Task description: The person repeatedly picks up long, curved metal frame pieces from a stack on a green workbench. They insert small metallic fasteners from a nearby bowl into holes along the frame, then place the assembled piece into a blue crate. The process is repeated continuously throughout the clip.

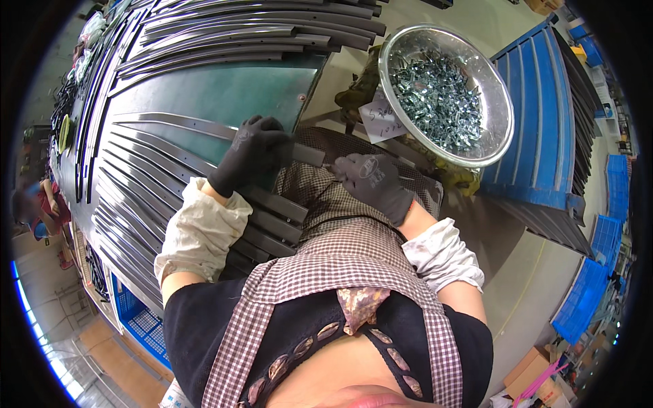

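My left hand (253,151), in a black glove, is wrapped round a long dark channel strip (308,155) close to its right end. That end sticks out past the table edge, over my lap. Just right of it is my right hand (373,178), also gloved in black, with fingers drawn together near the strip's tip. Whatever lies between those fingertips is too small to make out. Under my left wrist, several similar dark strips (272,204) lie side by side. A large round metal bowl (502,102) full of small shiny metal clips (439,98) stands beyond my right hand.
More dark strips (272,34) are stacked across the far part of the green-topped table (204,92). A handwritten paper tag (382,121) hangs by the bowl. To the right stands a blue metal rack (534,102) with dark strips. A blue plastic crate (139,319) sits at lower left.
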Action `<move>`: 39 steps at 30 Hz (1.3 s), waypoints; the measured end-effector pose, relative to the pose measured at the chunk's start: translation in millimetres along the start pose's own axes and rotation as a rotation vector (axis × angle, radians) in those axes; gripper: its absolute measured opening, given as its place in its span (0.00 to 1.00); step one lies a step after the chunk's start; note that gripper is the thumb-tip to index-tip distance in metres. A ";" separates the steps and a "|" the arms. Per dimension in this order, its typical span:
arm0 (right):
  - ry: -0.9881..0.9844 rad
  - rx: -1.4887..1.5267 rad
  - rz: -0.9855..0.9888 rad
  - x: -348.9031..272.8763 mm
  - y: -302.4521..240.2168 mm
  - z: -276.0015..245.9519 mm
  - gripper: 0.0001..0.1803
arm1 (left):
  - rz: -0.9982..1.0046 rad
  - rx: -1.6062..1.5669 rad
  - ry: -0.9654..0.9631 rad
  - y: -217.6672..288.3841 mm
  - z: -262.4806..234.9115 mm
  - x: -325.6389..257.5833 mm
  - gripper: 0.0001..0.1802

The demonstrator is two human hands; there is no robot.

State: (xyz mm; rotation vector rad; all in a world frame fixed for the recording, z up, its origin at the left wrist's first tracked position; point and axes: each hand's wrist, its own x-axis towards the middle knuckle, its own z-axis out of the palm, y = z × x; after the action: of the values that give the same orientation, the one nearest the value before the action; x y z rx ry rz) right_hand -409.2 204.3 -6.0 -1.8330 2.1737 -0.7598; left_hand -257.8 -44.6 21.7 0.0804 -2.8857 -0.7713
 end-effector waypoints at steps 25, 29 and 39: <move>-0.032 -0.439 0.718 -63.8 219.8 -85.1 0.13 | -0.162 0.812 0.291 -135.4 -53.2 85.9 0.29; 0.131 -0.279 0.645 -69.2 220.6 -96.3 0.13 | 0.119 0.531 0.327 -102.4 -37.3 55.0 0.27; 0.350 -0.146 0.709 -60.7 198.9 -122.4 0.23 | -0.023 0.005 0.163 -17.9 -0.5 55.5 0.12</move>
State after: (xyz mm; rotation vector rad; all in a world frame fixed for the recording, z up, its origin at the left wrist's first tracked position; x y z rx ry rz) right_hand -624.2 313.7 -12.3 -0.8734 2.8874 -0.7977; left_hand -312.3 -65.4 20.6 0.1696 -2.7375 -0.7253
